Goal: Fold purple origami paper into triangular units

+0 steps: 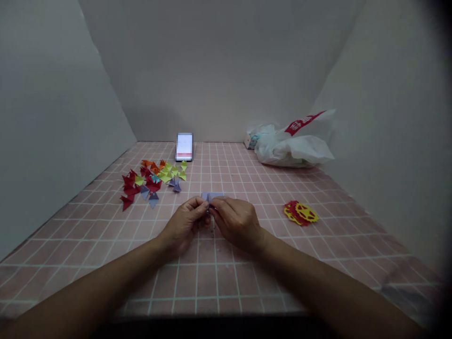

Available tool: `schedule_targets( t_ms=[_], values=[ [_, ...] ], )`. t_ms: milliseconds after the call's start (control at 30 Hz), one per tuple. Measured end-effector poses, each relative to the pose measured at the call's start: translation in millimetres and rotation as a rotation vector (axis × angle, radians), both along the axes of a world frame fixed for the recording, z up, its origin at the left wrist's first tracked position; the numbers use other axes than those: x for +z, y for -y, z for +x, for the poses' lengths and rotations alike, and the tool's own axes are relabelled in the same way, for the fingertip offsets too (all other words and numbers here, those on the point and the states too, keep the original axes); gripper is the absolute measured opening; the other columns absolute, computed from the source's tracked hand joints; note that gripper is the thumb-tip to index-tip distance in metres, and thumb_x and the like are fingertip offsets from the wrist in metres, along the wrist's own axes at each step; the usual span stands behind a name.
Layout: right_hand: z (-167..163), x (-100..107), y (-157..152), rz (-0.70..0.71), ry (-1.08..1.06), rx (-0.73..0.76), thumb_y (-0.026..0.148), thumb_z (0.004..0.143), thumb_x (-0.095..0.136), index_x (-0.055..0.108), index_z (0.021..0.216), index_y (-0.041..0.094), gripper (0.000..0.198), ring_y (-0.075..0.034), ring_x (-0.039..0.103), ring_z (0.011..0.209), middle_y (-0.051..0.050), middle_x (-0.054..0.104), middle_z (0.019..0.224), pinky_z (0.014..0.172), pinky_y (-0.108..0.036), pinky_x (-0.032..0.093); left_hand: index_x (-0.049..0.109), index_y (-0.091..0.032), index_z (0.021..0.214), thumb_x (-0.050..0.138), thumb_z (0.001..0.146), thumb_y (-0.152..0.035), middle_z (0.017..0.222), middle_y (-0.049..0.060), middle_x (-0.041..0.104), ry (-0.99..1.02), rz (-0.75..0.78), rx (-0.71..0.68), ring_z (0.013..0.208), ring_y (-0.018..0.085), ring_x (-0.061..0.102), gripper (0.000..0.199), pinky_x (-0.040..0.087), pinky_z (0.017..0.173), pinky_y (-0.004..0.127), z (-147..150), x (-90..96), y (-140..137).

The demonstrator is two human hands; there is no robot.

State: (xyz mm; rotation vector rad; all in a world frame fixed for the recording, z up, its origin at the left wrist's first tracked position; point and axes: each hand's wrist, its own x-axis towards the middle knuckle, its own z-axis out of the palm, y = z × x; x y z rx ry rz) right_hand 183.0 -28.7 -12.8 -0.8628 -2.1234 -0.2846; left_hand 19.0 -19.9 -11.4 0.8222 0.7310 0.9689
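Above the middle of the table, my left hand [189, 219] and my right hand [238, 221] meet with fingertips pinched together. Between them is a small piece of folded purple paper [208, 199], mostly hidden by the fingers. Just behind the fingertips shows a flat strip of purple paper [218, 194]; whether it is joined to the held piece I cannot tell. To the left lies a loose group of small folded paper pieces with pointed corners: red ones [131, 189], orange ones [154, 167], yellow-green ones [165, 176] and purple ones [153, 199].
A phone [184, 147] with a lit screen stands upright at the back. At the back right are a white plastic bag [293, 149] and a tissue pack [251, 140]. Red and yellow star cut-outs [306, 213] lie to the right. Pale walls enclose the checked tablecloth [197, 287].
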Motion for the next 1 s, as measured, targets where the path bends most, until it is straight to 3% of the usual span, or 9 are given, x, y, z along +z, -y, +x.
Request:
schedule_targets(
  t_ms=[267, 367, 633, 767, 1000],
  values=[
    [-5, -3, 0, -0.506, -0.534, 0.168, 0.015, 0.092, 0.056, 0.061, 0.095, 0.020, 0.009, -0.016, 0.063, 0.079, -0.005, 0.066, 0.091, 0.071, -0.031, 0.051, 0.063, -0.017, 0.085, 0.087, 0.068, -0.031, 0.078, -0.003, 0.066, -0.021, 0.076, 0.098, 0.064, 0.008, 0.061, 0.033, 0.051, 0.063, 0.019, 1, -2.3, -3],
    [-8, -4, 1, -0.625, -0.696, 0.163, 0.018, 0.090, 0.058, 0.061, 0.090, 0.021, 0.004, -0.017, 0.061, 0.083, -0.004, 0.063, 0.092, 0.072, -0.031, 0.050, 0.063, -0.018, 0.085, 0.084, 0.071, -0.029, 0.079, -0.002, 0.069, -0.051, 0.149, 0.145, 0.069, 0.011, 0.065, 0.028, 0.054, 0.070, 0.023, 0, -2.6, -3],
    [-14, 0, 5, -1.090, -1.055, 0.369, 0.032, 0.083, 0.068, 0.056, 0.083, 0.020, 0.017, -0.012, 0.059, 0.062, 0.002, 0.061, 0.073, 0.061, -0.028, 0.050, 0.066, -0.018, 0.080, 0.079, 0.076, -0.026, 0.075, -0.003, 0.066, -0.176, 0.367, 0.239, 0.065, 0.010, 0.061, 0.016, 0.051, 0.065, 0.023, -4, -1.9, -3],
    [-16, 1, 6, -1.152, -1.076, 0.357, 0.031, 0.080, 0.069, 0.056, 0.082, 0.020, 0.017, -0.012, 0.060, 0.060, 0.001, 0.063, 0.071, 0.060, -0.029, 0.052, 0.066, -0.018, 0.077, 0.081, 0.074, -0.029, 0.067, -0.003, 0.064, -0.253, 0.379, 0.222, 0.060, 0.011, 0.061, 0.019, 0.051, 0.061, 0.024, -5, -1.0, -4],
    [-17, -2, 2, -1.120, -1.133, 0.309, 0.025, 0.075, 0.072, 0.056, 0.081, 0.020, 0.017, -0.013, 0.063, 0.063, 0.002, 0.064, 0.071, 0.061, -0.029, 0.053, 0.065, -0.017, 0.079, 0.080, 0.073, -0.025, 0.069, -0.001, 0.069, -0.222, 0.347, 0.179, 0.063, 0.013, 0.065, 0.018, 0.054, 0.063, 0.025, -3, -0.2, -3]
  ],
)
